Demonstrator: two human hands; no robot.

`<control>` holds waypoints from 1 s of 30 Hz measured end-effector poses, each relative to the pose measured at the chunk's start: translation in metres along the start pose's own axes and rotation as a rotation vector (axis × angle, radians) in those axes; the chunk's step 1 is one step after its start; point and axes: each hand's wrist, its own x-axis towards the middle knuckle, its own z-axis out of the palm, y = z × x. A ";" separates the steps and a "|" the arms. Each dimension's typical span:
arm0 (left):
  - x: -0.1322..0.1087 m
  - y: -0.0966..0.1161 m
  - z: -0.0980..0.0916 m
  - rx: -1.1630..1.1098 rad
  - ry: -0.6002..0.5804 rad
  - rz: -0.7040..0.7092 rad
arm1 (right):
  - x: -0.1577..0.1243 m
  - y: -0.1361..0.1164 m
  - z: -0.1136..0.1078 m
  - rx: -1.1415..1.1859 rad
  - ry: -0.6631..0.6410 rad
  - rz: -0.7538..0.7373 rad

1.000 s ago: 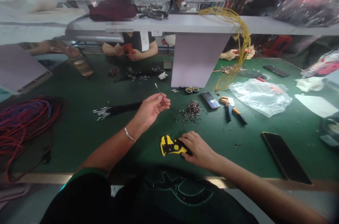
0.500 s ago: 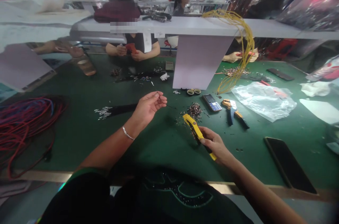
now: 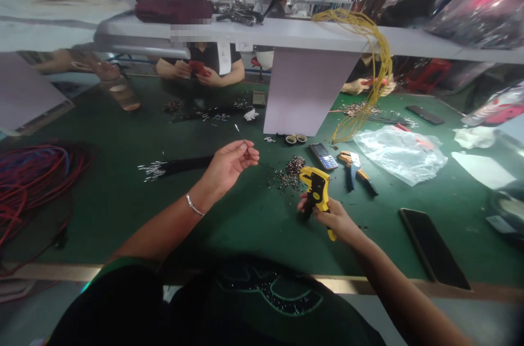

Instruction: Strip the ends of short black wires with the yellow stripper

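Observation:
Between the thumb and fingers of my left hand [image 3: 232,165] is a thin black wire [image 3: 241,137] with a bright metal tip at its upper end. Its other end sticks out to the right, toward a heap of small cut pieces [image 3: 295,167]. My right hand [image 3: 331,216] is wrapped around a yellow and black wire stripper [image 3: 318,188], its jaw end turned up and to the left. The tool is apart from the wire. Left of my left hand lies a bundle of black wires [image 3: 180,165] with silvery ends.
Past the heap lie a keypad phone [image 3: 323,156], orange-and-blue pliers [image 3: 355,171] and a clear plastic bag [image 3: 401,154]. A smartphone [image 3: 434,248] rests near the front right edge. Red and blue cables [image 3: 36,182] are coiled at left. Co-workers' hands [image 3: 198,73] are across the table, beneath a white shelf [image 3: 286,35].
My right hand has turned the wire stripper, so its broad side now shows, and shifted it slightly right. My left hand still pinches the wire, whose tip now shows clearly above the fingers.

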 end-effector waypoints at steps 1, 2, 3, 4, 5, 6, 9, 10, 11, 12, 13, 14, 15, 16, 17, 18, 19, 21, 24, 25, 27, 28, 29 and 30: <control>0.000 -0.001 0.001 -0.006 -0.006 -0.007 | 0.001 -0.001 -0.001 0.023 -0.026 0.007; -0.001 -0.001 0.002 -0.012 -0.010 -0.015 | 0.001 -0.002 -0.001 0.042 -0.047 0.018; -0.001 -0.002 0.004 -0.020 -0.012 -0.021 | 0.001 -0.003 -0.001 0.058 -0.055 0.030; -0.001 -0.002 0.005 -0.030 -0.016 -0.028 | 0.000 -0.004 0.000 0.070 -0.051 0.040; -0.001 -0.003 0.006 -0.041 -0.022 -0.035 | -0.001 -0.005 0.001 0.083 -0.043 0.047; -0.002 -0.003 0.007 -0.055 -0.032 -0.041 | -0.002 -0.006 0.004 0.105 -0.043 0.055; -0.003 -0.003 0.008 -0.100 -0.072 -0.063 | -0.006 -0.011 0.015 0.232 -0.117 0.096; -0.003 -0.003 0.009 -0.111 -0.084 -0.071 | -0.007 -0.014 0.019 0.279 -0.160 0.112; -0.003 -0.003 0.009 -0.122 -0.093 -0.077 | -0.008 -0.016 0.024 0.320 -0.211 0.125; -0.004 -0.003 0.008 -0.132 -0.099 -0.082 | -0.008 -0.019 0.029 0.355 -0.257 0.132; -0.004 -0.003 0.008 -0.140 -0.102 -0.086 | -0.007 -0.021 0.034 0.388 -0.297 0.132; -0.004 -0.003 0.008 -0.148 -0.106 -0.089 | -0.006 -0.023 0.038 0.421 -0.326 0.128; -0.004 -0.003 0.008 -0.156 -0.109 -0.092 | -0.005 -0.024 0.042 0.454 -0.344 0.121; -0.004 -0.002 0.008 -0.163 -0.111 -0.095 | -0.004 -0.025 0.046 0.485 -0.357 0.113; -0.004 -0.002 0.008 -0.169 -0.112 -0.096 | -0.002 -0.025 0.049 0.514 -0.364 0.104; -0.004 -0.001 0.008 -0.175 -0.111 -0.097 | -0.001 -0.025 0.051 0.539 -0.369 0.094; -0.004 0.000 0.007 -0.179 -0.108 -0.097 | 0.001 -0.024 0.053 0.558 -0.371 0.085; -0.003 0.001 0.007 -0.183 -0.096 -0.094 | 0.003 -0.023 0.054 0.582 -0.371 0.072; -0.003 0.002 0.007 -0.185 -0.085 -0.095 | 0.004 -0.023 0.054 0.605 -0.376 0.072; -0.003 0.001 0.007 -0.183 -0.086 -0.099 | 0.003 -0.023 0.054 0.611 -0.380 0.072; -0.003 0.000 0.007 -0.178 -0.094 -0.109 | 0.002 -0.024 0.054 0.615 -0.391 0.072; -0.003 0.000 0.007 -0.174 -0.100 -0.112 | 0.002 -0.025 0.054 0.615 -0.397 0.072; -0.004 -0.001 0.007 -0.170 -0.105 -0.113 | 0.001 -0.026 0.054 0.616 -0.405 0.069; -0.004 -0.001 0.008 -0.166 -0.110 -0.112 | 0.001 -0.026 0.055 0.617 -0.415 0.070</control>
